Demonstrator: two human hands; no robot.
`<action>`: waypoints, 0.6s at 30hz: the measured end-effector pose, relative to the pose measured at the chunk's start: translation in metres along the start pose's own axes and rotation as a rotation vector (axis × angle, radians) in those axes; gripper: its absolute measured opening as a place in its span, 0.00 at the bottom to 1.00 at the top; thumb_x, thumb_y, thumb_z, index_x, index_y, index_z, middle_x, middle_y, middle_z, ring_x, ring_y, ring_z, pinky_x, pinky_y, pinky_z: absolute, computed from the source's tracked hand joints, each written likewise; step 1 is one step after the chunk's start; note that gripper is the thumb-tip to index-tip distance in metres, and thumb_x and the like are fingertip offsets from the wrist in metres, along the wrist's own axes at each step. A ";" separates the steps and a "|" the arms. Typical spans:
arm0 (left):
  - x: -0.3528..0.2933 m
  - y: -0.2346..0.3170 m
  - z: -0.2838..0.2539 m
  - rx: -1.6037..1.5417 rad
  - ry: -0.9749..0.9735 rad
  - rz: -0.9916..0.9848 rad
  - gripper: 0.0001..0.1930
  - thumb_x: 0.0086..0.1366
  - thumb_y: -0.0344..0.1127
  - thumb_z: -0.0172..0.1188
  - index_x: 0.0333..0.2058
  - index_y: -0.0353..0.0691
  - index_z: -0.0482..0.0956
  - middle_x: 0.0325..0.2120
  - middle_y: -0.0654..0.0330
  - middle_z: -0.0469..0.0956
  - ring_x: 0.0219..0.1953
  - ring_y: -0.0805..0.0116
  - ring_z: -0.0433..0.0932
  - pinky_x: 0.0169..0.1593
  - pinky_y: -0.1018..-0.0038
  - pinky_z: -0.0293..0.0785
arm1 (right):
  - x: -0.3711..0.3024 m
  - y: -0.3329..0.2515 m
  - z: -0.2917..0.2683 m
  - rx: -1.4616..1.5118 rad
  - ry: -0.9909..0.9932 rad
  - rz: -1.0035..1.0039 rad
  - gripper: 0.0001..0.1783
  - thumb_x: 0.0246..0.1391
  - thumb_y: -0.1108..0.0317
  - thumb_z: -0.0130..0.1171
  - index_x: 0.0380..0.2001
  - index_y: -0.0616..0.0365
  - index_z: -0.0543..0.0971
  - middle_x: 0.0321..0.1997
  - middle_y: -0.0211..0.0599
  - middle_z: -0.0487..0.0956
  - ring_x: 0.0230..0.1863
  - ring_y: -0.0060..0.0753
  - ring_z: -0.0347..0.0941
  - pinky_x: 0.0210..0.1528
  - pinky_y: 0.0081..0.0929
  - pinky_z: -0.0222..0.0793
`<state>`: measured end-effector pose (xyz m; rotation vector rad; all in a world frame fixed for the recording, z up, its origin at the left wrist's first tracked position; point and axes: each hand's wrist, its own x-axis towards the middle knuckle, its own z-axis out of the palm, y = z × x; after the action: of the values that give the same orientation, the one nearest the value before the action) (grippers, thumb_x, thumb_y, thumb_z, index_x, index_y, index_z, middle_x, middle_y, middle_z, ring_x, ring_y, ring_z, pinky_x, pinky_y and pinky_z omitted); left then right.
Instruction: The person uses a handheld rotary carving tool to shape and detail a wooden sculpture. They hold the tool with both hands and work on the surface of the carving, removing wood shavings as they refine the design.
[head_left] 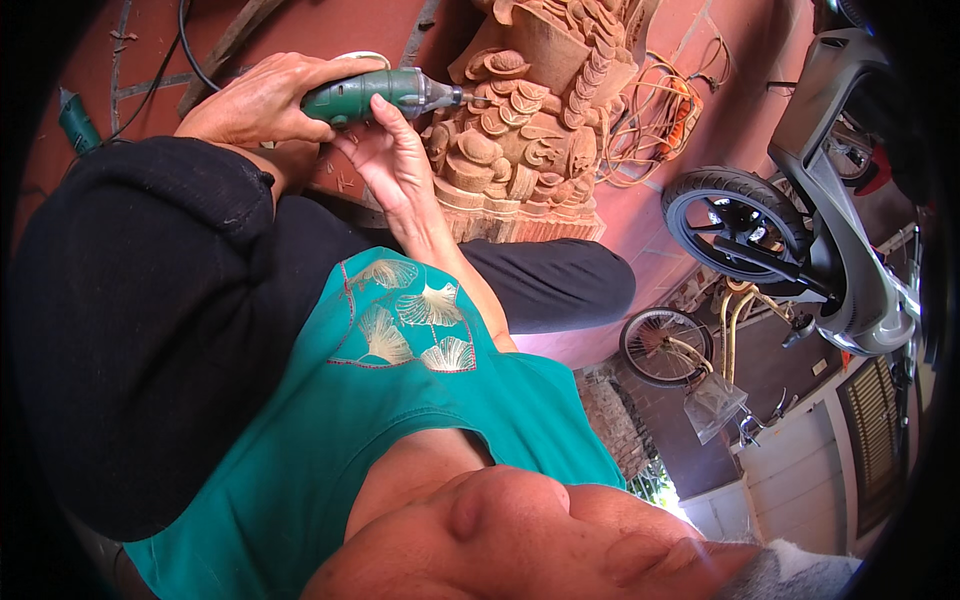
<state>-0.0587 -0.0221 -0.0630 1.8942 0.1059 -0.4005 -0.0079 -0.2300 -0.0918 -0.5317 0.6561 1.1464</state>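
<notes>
My left hand (255,100) wraps around the back of a green rotary tool (365,95), seen from the back of the hand. Lower and nearer the front, my right hand (390,160) steadies the tool's body, its thumb along the near side and its palm partly showing. The metal collet and thin bit point right, at a reddish-brown carved wooden sculpture (525,120) with coin-like and rounded relief shapes. In this view the bit's tip meets the carving's outline; whether it touches the wood I cannot tell. A pale round rim (365,57) shows behind the tool.
A second green tool (76,122) lies at the far left near a black cord. Orange cable and an orange power strip (682,118) lie right of the carving on the red tiles (655,215). A motorbike wheel (738,222) and a bicycle (668,345) stand farther right.
</notes>
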 end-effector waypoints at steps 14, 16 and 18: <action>-0.004 -0.009 0.004 0.023 0.073 0.046 0.48 0.38 0.28 0.72 0.66 0.51 0.72 0.44 0.45 0.85 0.47 0.42 0.83 0.52 0.54 0.79 | 0.006 0.002 -0.004 0.013 0.007 0.028 0.26 0.58 0.71 0.70 0.58 0.52 0.75 0.55 0.37 0.80 0.58 0.38 0.77 0.60 0.51 0.76; -0.004 -0.011 0.006 0.017 0.082 0.055 0.48 0.39 0.28 0.72 0.66 0.51 0.72 0.44 0.45 0.85 0.47 0.42 0.83 0.52 0.54 0.79 | 0.007 0.002 -0.005 0.014 0.009 0.027 0.26 0.58 0.71 0.70 0.59 0.52 0.74 0.56 0.37 0.80 0.58 0.39 0.77 0.60 0.52 0.76; -0.004 -0.014 0.008 0.004 0.093 0.061 0.48 0.39 0.28 0.73 0.66 0.50 0.72 0.44 0.45 0.84 0.47 0.41 0.83 0.52 0.54 0.79 | 0.008 0.002 -0.005 0.013 0.012 0.025 0.26 0.58 0.71 0.70 0.59 0.52 0.74 0.56 0.37 0.80 0.58 0.39 0.77 0.60 0.52 0.76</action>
<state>-0.0683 -0.0239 -0.0770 1.9152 0.1088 -0.2715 -0.0090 -0.2279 -0.1011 -0.5206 0.6815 1.1627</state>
